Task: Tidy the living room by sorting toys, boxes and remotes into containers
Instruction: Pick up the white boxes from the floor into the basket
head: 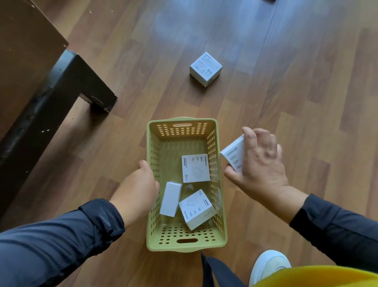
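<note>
A light green perforated basket (182,123) sits on the wood floor in front of me. Three small white boxes lie inside it: one flat (195,168), one on its side (170,198), one tilted (197,209). My left hand (141,184) grips the basket's left wall. My right hand (259,161) holds another white box (234,153) just outside the basket's right rim, above the floor. A further white box (205,68) lies on the floor beyond the basket.
A dark wooden table with a black leg (81,82) stands at the left. My white shoe (270,264) and a yellow surface (327,276) are at the bottom right. A dark object (270,1) peeks in at the top edge.
</note>
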`<action>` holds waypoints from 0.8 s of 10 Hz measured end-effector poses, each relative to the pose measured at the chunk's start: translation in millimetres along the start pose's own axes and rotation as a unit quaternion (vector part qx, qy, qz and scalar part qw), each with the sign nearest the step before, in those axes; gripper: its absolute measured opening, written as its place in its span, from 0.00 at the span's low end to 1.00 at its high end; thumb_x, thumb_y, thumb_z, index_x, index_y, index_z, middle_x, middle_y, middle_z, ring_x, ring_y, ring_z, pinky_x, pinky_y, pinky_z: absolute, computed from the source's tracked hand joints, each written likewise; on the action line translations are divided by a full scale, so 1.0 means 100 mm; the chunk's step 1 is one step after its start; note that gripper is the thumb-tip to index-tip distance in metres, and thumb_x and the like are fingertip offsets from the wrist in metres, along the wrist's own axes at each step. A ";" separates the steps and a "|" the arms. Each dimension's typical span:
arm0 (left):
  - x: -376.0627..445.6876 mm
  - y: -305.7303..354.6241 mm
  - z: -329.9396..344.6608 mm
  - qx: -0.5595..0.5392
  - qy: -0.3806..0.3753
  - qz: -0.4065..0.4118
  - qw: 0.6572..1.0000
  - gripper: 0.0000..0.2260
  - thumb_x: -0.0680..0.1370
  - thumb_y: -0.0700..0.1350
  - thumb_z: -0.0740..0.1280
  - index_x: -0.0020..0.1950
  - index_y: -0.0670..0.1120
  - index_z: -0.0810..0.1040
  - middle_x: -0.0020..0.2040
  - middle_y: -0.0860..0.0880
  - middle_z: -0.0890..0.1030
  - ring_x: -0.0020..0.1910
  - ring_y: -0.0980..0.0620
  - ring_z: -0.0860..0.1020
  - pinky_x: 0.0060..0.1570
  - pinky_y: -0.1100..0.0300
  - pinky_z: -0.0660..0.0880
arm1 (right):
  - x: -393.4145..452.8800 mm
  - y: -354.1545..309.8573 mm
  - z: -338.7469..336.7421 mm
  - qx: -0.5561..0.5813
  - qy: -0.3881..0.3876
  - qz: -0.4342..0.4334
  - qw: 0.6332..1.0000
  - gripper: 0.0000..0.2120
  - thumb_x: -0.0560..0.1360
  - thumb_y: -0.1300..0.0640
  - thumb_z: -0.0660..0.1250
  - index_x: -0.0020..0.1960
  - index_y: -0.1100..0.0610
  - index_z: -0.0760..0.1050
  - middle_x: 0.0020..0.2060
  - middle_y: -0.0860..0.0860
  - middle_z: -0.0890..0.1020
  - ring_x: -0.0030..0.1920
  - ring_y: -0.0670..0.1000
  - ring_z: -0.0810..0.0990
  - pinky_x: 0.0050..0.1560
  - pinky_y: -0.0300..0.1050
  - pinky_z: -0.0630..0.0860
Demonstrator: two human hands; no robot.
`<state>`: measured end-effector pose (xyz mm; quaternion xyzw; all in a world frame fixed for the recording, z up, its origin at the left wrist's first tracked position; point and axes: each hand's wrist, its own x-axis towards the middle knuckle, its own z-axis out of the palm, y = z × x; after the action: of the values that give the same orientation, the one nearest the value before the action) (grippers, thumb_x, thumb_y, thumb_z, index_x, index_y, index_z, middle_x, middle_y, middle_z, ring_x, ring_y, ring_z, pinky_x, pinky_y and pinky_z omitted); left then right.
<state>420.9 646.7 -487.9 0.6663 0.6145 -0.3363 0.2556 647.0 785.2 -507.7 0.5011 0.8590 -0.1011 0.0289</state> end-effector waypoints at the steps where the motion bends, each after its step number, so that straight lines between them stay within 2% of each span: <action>1: 0.04 -0.06 0.05 0.030 -0.004 0.058 0.998 0.12 0.83 0.35 0.53 0.41 0.32 0.64 0.57 0.50 0.78 0.55 0.52 0.78 0.60 0.49 0.69 | 0.11 -0.11 -0.22 -0.056 0.042 -0.049 0.996 0.42 0.63 0.37 0.64 0.71 0.57 0.64 0.60 0.57 0.67 0.57 0.59 0.65 0.53 0.56 0.64; 2: 0.10 0.01 0.03 -0.277 0.000 -0.138 0.951 0.13 0.84 0.41 0.45 0.60 0.41 0.67 0.47 0.54 0.78 0.40 0.60 0.76 0.45 0.69 0.72 | 0.15 -0.19 -0.36 -0.073 0.065 -0.076 0.992 0.41 0.63 0.39 0.67 0.71 0.57 0.64 0.60 0.57 0.68 0.57 0.59 0.65 0.53 0.56 0.63; 3: 0.09 -0.05 0.12 -0.435 0.142 -0.181 0.870 0.37 0.59 0.65 0.26 0.56 0.51 0.58 0.34 0.54 0.68 0.28 0.59 0.66 0.15 0.75 0.57 | 0.12 -0.30 -0.41 -0.042 0.068 -0.121 0.989 0.45 0.62 0.38 0.67 0.74 0.57 0.63 0.61 0.56 0.68 0.58 0.58 0.66 0.53 0.55 0.64; 4: 0.09 -0.06 0.20 -0.349 0.152 -0.152 0.912 0.46 0.47 0.65 0.24 0.58 0.52 0.58 0.33 0.55 0.67 0.27 0.61 0.65 0.13 0.73 0.56 | 0.07 -0.42 -0.37 -0.026 0.029 -0.191 0.981 0.48 0.64 0.37 0.67 0.77 0.58 0.61 0.63 0.56 0.71 0.58 0.59 0.69 0.54 0.56 0.68; 5: 0.15 -0.03 0.25 -0.294 0.150 -0.154 0.931 0.51 0.47 0.66 0.22 0.61 0.51 0.60 0.33 0.56 0.67 0.26 0.62 0.64 0.13 0.72 0.57 | 0.02 -0.48 -0.31 -0.040 -0.019 -0.258 0.965 0.49 0.65 0.39 0.68 0.79 0.57 0.56 0.68 0.54 0.70 0.62 0.58 0.69 0.59 0.54 0.68; 6: 0.07 0.01 0.12 -0.337 0.107 -0.116 0.928 0.38 0.70 0.66 0.28 0.65 0.50 0.63 0.35 0.48 0.65 0.28 0.53 0.66 0.33 0.76 0.72 | 0.01 -0.50 -0.27 -0.051 -0.047 -0.309 0.949 0.47 0.69 0.44 0.68 0.80 0.55 0.51 0.73 0.52 0.66 0.66 0.57 0.67 0.65 0.56 0.66; 7: 0.06 0.05 0.07 -0.198 0.005 -0.087 0.976 0.27 0.81 0.59 0.38 0.68 0.48 0.66 0.38 0.43 0.63 0.36 0.49 0.71 0.50 0.64 0.77 | 0.00 -0.51 -0.21 -0.054 -0.064 -0.333 0.939 0.42 0.73 0.47 0.66 0.81 0.54 0.50 0.75 0.51 0.64 0.69 0.58 0.66 0.69 0.58 0.64; 8: 0.11 -0.04 0.17 -0.431 0.149 -0.200 0.867 0.50 0.52 0.64 0.27 0.66 0.48 0.63 0.36 0.52 0.69 0.29 0.58 0.67 0.20 0.74 0.59 | 0.00 -0.51 -0.17 -0.056 -0.076 -0.336 0.937 0.40 0.74 0.50 0.67 0.80 0.53 0.52 0.74 0.52 0.66 0.70 0.58 0.66 0.70 0.58 0.63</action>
<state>414.7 641.7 -506.6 0.3952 0.8491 0.0217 0.3499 604.2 764.5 -483.6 0.1719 0.9768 -0.0942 0.0865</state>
